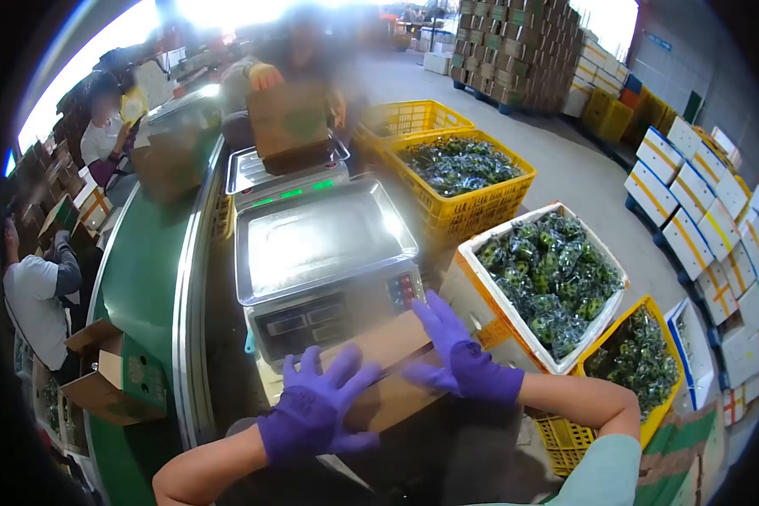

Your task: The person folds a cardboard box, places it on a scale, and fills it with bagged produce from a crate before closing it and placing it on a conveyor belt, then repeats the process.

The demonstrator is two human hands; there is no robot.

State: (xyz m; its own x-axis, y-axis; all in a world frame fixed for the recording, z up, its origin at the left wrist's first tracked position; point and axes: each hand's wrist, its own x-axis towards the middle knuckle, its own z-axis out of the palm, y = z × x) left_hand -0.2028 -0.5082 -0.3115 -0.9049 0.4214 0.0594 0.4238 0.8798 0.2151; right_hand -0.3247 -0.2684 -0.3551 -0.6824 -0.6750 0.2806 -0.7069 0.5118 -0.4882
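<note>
Head view: both hands, in purple gloves, lie flat and open on a brown cardboard box [388,371] at the near edge of the scene, directly in front of the person. The left hand [316,405] presses with spread fingers on the near left part of the box; the right hand [455,354] rests with fingers fanned on its right, slightly farther end. Neither hand is closed around anything; they bear down on the top face of the cardboard.

The box's long axis runs slantwise, from near left up to far right, so the right hand sits farther out along it than the left. Both hands touch it, one toward each end.

Just beyond the box, touching or nearly so, stands a metal scale [325,244] with a shiny tray on top and a button panel facing the person; a second scale [282,169] stands farther off. To the left runs a green conveyor belt [139,278] with other people beside it. To the right, a white crate [548,282] full of bagged green produce sits near the right hand, with yellow crates [464,177] farther away.
</note>
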